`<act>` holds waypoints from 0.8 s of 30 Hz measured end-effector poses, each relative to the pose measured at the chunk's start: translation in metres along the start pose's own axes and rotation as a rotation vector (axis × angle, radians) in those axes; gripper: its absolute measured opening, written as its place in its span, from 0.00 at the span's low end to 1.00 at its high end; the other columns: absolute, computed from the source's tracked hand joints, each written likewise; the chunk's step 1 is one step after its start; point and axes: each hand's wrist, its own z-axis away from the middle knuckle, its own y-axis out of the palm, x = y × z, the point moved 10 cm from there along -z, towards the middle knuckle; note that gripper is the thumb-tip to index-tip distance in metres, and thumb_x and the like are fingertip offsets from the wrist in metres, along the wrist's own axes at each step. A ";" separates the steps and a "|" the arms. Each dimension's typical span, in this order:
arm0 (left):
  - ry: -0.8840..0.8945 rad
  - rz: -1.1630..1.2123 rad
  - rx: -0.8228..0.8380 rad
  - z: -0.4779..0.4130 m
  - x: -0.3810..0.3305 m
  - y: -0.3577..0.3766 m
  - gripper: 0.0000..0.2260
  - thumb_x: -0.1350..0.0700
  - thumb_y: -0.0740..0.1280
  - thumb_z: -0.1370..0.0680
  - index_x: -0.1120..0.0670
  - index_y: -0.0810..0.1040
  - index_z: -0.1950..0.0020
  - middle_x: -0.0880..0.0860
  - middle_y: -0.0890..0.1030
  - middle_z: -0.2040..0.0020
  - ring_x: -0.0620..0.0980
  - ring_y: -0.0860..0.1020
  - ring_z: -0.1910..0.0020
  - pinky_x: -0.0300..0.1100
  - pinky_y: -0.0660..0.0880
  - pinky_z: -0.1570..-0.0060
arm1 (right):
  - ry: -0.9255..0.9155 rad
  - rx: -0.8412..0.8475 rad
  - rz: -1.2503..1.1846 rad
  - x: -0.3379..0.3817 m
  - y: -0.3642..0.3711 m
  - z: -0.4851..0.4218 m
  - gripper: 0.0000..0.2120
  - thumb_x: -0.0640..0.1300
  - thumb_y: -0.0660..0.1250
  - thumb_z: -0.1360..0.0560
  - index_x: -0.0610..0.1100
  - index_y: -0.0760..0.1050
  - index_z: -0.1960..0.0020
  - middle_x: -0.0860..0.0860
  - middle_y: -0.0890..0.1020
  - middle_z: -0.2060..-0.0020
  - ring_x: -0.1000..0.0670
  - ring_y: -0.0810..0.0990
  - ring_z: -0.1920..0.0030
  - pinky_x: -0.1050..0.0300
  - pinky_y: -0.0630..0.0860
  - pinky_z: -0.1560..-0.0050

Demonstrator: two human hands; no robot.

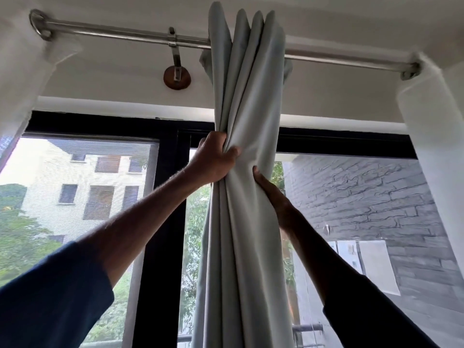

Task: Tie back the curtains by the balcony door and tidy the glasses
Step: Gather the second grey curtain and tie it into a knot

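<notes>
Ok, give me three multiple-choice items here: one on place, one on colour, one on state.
1. Where on the silver metal rod does the pale grey fabric curtain hang? A left end; B near the middle; C right end.
2. What colour is the door frame? A white; B red; C black.
3. How is the curtain? A gathered in folds; B spread flat; C taken down.
Answers: 1 B, bare rod shows on both sides. 2 C, its bars are black. 3 A, the left hand and right hand grip it bunched.
</notes>
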 end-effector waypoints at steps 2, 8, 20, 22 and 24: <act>0.019 -0.108 -0.020 0.003 -0.004 0.004 0.12 0.50 0.66 0.25 0.59 0.71 0.57 0.55 0.77 0.57 0.58 0.77 0.50 0.40 0.71 0.57 | 0.056 0.010 0.024 -0.004 -0.012 -0.003 0.24 0.57 0.61 0.19 0.44 0.75 0.29 0.44 0.80 0.35 0.46 0.81 0.38 0.51 0.78 0.37; 0.054 -0.223 -0.033 0.041 -0.021 0.017 0.10 0.53 0.68 0.24 0.58 0.71 0.54 0.59 0.73 0.53 0.56 0.73 0.49 0.40 0.69 0.56 | 0.086 0.014 0.062 -0.010 -0.031 0.011 0.24 0.55 0.62 0.18 0.40 0.75 0.30 0.44 0.83 0.41 0.47 0.84 0.45 0.54 0.81 0.45; -0.077 -0.291 0.104 0.149 -0.020 0.056 0.11 0.52 0.67 0.25 0.58 0.70 0.52 0.62 0.74 0.49 0.59 0.76 0.53 0.51 0.78 0.55 | 0.055 -0.281 0.263 -0.033 -0.065 0.086 0.21 0.52 0.79 0.31 0.39 0.84 0.44 0.39 0.86 0.51 0.40 0.86 0.54 0.47 0.83 0.53; -0.119 -0.237 0.110 0.177 -0.012 0.069 0.12 0.53 0.68 0.25 0.60 0.71 0.49 0.63 0.74 0.49 0.60 0.76 0.50 0.53 0.78 0.52 | 0.056 -0.373 0.263 -0.040 -0.069 0.107 0.22 0.53 0.81 0.34 0.39 0.84 0.47 0.39 0.87 0.54 0.39 0.86 0.55 0.45 0.83 0.52; -0.127 -0.205 0.079 0.209 -0.005 0.078 0.11 0.54 0.68 0.25 0.60 0.72 0.51 0.64 0.74 0.53 0.62 0.76 0.52 0.55 0.78 0.54 | 0.110 -0.414 0.259 -0.065 -0.063 0.133 0.16 0.50 0.79 0.32 0.39 0.85 0.52 0.40 0.87 0.58 0.42 0.86 0.60 0.50 0.83 0.59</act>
